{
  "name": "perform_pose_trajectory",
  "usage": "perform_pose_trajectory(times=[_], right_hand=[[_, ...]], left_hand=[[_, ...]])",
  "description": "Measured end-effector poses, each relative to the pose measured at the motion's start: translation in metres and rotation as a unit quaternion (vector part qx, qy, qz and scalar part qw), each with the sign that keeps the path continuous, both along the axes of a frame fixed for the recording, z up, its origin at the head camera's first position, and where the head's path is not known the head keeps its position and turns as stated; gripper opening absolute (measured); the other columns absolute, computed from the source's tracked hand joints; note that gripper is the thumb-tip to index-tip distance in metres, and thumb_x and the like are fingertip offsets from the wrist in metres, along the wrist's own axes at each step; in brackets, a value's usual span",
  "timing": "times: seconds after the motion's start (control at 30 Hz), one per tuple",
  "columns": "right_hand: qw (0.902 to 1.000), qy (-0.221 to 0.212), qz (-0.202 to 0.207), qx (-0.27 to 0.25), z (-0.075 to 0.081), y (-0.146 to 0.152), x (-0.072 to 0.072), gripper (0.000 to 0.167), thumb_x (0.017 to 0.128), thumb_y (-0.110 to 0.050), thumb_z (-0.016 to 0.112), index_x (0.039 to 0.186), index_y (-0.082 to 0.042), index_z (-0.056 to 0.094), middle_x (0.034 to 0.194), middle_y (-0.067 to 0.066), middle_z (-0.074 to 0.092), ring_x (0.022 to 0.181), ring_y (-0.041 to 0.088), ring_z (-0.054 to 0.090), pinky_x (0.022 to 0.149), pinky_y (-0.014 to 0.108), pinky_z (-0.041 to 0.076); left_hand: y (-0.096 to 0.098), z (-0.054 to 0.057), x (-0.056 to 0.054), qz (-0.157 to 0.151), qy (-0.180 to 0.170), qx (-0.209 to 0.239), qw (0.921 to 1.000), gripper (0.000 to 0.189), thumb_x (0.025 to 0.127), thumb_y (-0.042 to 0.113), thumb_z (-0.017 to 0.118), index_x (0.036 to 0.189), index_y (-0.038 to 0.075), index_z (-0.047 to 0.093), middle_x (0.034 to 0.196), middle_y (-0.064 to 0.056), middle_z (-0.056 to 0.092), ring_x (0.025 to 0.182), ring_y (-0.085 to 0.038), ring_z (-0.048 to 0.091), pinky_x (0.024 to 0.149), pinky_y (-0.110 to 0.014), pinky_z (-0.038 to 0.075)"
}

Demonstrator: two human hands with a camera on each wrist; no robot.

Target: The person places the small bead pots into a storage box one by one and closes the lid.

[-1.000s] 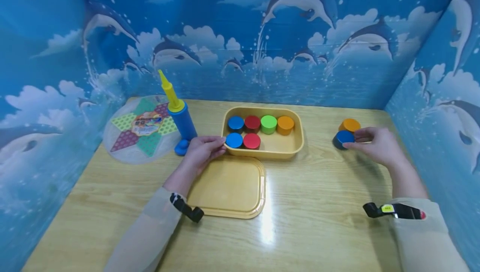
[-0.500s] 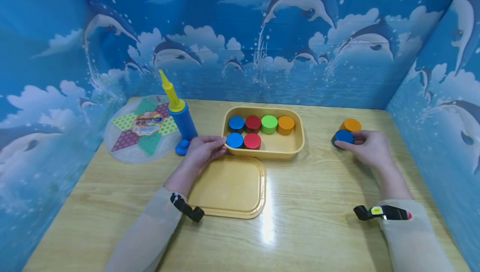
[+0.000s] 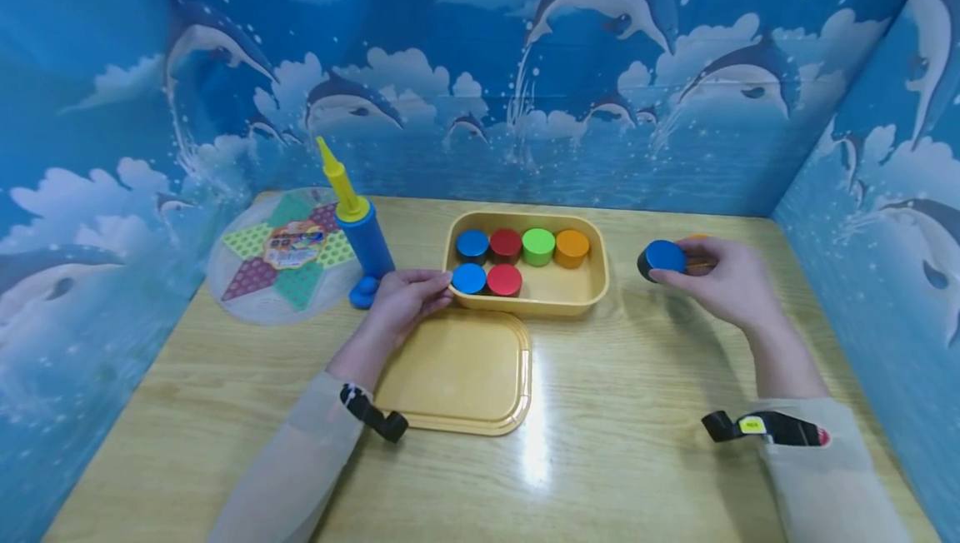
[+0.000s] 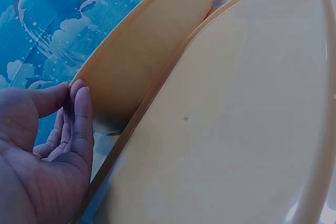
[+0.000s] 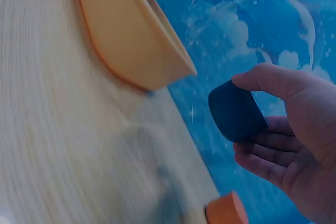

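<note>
My right hand (image 3: 723,281) pinches a blue round block (image 3: 664,256) between thumb and fingers, held above the table on the right. In the right wrist view the same blue block (image 5: 234,112) hangs over the tabletop, and an orange block (image 5: 227,209) stands below it. My left hand (image 3: 408,300) pinches the left front corner of a yellow tray (image 3: 555,308) by its rim. Inside the tray sit two blue blocks, two red ones, a green block (image 3: 538,248) and an orange one. The left wrist view shows thumb and fingertips on the tray's edge (image 4: 152,45).
A yellow lid (image 3: 453,372) lies flat before the tray. Left of the tray a blue hand pump (image 3: 366,243) with a yellow nozzle stands upright. Behind it lies a clear round sheet (image 3: 292,256) with a patterned star. Dolphin-printed walls (image 3: 480,110) enclose the table.
My right hand has taken hold of the blue block, lifted it and moved it a little left, away from the orange block. The left hand stays at the tray's corner.
</note>
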State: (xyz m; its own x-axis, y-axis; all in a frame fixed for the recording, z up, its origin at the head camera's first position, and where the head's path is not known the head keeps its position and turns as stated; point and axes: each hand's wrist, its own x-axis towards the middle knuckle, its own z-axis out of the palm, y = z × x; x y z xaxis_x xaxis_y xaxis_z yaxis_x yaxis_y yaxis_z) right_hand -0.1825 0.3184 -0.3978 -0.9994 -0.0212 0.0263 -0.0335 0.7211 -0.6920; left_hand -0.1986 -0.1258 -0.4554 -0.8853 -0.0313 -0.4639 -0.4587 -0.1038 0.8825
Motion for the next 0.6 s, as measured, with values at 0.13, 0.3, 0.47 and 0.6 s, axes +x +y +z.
perform_pose_trajectory(times=[0.13,0.3,0.47,0.6], right_hand=[[0.9991,-0.003,0.027,-0.033,0.012,-0.022,-0.001,0.073,0.089,-0.050,0.085,0.140,-0.002,0.064,0.130,0.021,0.068,0.114,0.039,0.069,0.077,0.011,0.055],[0.9959,0.001,0.073,-0.054,0.015,-0.048,-0.008,0.065,0.089,-0.045,0.087,0.137,-0.006,0.066,0.126,0.014,0.070,0.112,0.032,0.069,0.086,0.019,0.059],[0.9909,-0.003,0.123,-0.055,0.012,-0.064,-0.018,0.064,0.089,-0.039,0.088,0.136,-0.001,0.067,0.125,0.017,0.070,0.112,0.034,0.070,0.094,0.042,0.062],[0.9868,-0.016,0.155,-0.046,0.011,-0.074,-0.028,0.064,0.088,-0.035,0.090,0.135,0.002,0.066,0.126,0.019,0.070,0.111,0.035,0.070,0.095,0.050,0.061]], left_hand=[[0.000,0.001,0.001,0.001,-0.002,0.000,1.0000,0.028,0.101,0.014,0.075,0.125,0.001,0.074,0.115,-0.017,0.075,0.098,-0.024,0.076,0.087,-0.031,0.063],[-0.001,0.001,0.001,0.002,-0.003,0.001,1.0000,0.029,0.100,0.015,0.076,0.125,0.002,0.074,0.115,-0.017,0.075,0.098,-0.024,0.076,0.087,-0.030,0.063],[-0.001,0.001,0.001,0.000,-0.001,0.005,1.0000,0.028,0.101,0.014,0.076,0.125,0.001,0.074,0.115,-0.017,0.075,0.098,-0.024,0.076,0.087,-0.031,0.063],[0.000,0.002,0.000,-0.002,-0.002,0.007,1.0000,0.029,0.101,0.014,0.075,0.126,0.000,0.074,0.116,-0.017,0.075,0.098,-0.024,0.076,0.087,-0.031,0.063]])
